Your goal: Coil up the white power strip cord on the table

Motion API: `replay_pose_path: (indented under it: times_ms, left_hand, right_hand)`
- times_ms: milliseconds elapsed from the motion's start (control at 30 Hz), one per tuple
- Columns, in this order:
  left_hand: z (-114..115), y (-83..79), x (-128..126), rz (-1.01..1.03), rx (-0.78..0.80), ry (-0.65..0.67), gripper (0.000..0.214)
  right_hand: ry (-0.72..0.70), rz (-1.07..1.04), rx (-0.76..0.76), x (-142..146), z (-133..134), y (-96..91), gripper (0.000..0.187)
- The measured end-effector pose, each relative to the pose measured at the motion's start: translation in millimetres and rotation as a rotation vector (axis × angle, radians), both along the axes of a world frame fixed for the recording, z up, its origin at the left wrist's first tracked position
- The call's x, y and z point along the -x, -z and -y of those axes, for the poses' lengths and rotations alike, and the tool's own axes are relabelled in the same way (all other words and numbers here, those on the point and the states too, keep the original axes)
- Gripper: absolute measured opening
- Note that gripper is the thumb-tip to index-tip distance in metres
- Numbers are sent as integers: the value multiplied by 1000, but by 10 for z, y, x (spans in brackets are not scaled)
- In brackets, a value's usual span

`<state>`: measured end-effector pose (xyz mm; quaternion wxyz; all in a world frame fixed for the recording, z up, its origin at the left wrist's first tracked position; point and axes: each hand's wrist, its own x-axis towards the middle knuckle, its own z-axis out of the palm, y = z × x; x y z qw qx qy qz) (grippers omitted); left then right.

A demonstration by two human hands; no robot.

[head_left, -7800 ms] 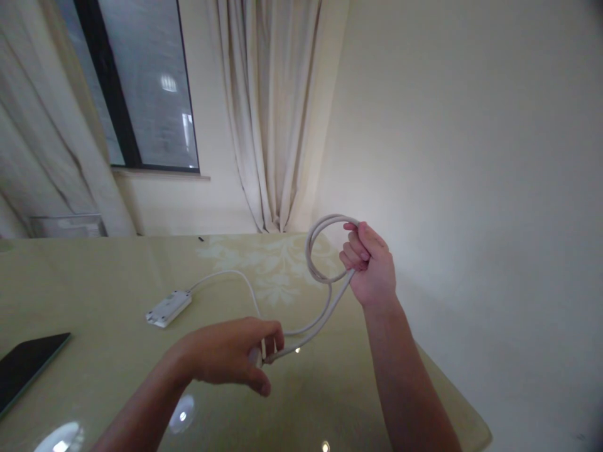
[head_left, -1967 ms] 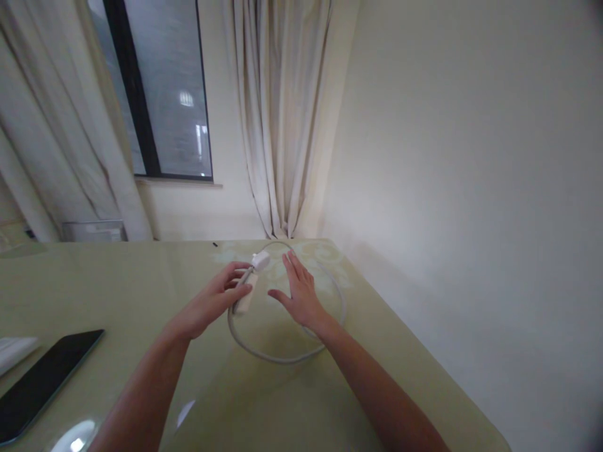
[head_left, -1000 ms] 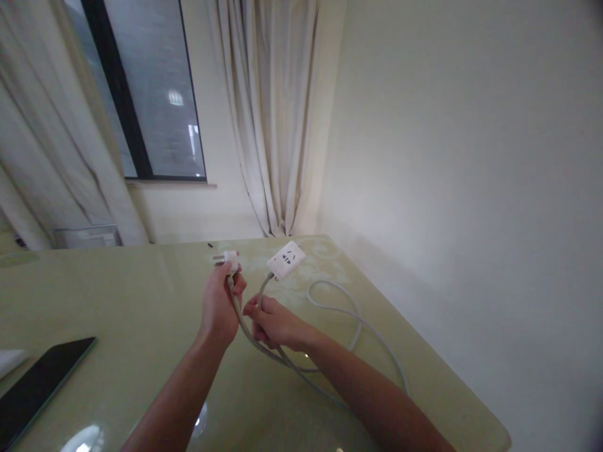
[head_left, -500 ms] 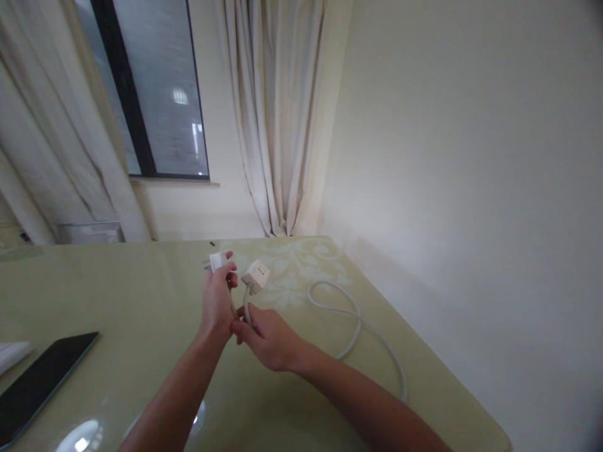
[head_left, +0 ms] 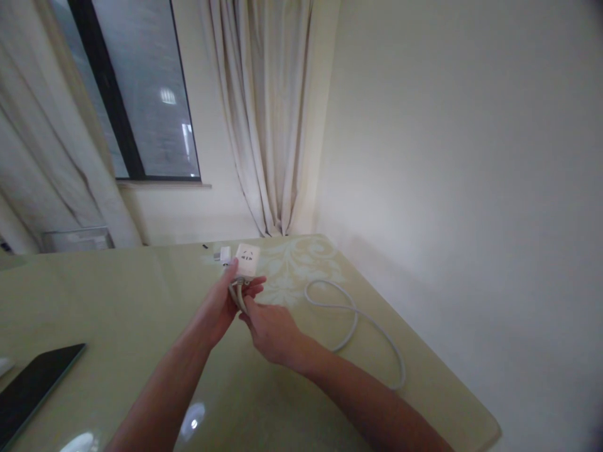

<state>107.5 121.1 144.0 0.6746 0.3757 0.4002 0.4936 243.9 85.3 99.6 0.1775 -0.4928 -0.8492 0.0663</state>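
Observation:
A white extension socket (head_left: 247, 260) with a slotted face stands upright in my left hand (head_left: 227, 301). The thumb lies along its left side, and the other fingers pass behind and below it. Just left of the socket shows a white plug (head_left: 225, 255) with its prongs pointing left; I cannot tell whether the hand supports it. Grey cord (head_left: 240, 300) bends down from the socket between my hands. My right hand (head_left: 273, 329) is closed on this cord below the socket, its fingertips close to the left palm.
A long loop of grey cord (head_left: 354, 314) lies on the glossy green table (head_left: 141, 301) to the right. A black tablet-like slab (head_left: 42, 383) lies at the left, with a white object (head_left: 4, 365) beside it. A wall (head_left: 447, 220) borders the table's right side.
The socket has come upright into my left hand, which held the plug before. The plug now shows beyond the thumb. My right hand stays on the cord. The view has shifted slightly right.

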Motion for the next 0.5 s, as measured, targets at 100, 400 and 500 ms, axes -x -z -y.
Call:
replay_pose_path:
  times_ms: [100, 400, 500]
  left_hand:
    - [30, 148, -151, -172, -134, -65, 54]
    - [150, -479, 528, 162, -528, -380, 23]
    - [132, -600, 977, 166, -490, -466, 11]
  right_hand:
    - [-50, 1, -79, -47, -42, -47, 33]
    - [13, 247, 93, -486, 21, -181, 25]
    - [93, 360, 57, -880, 27, -191, 21]
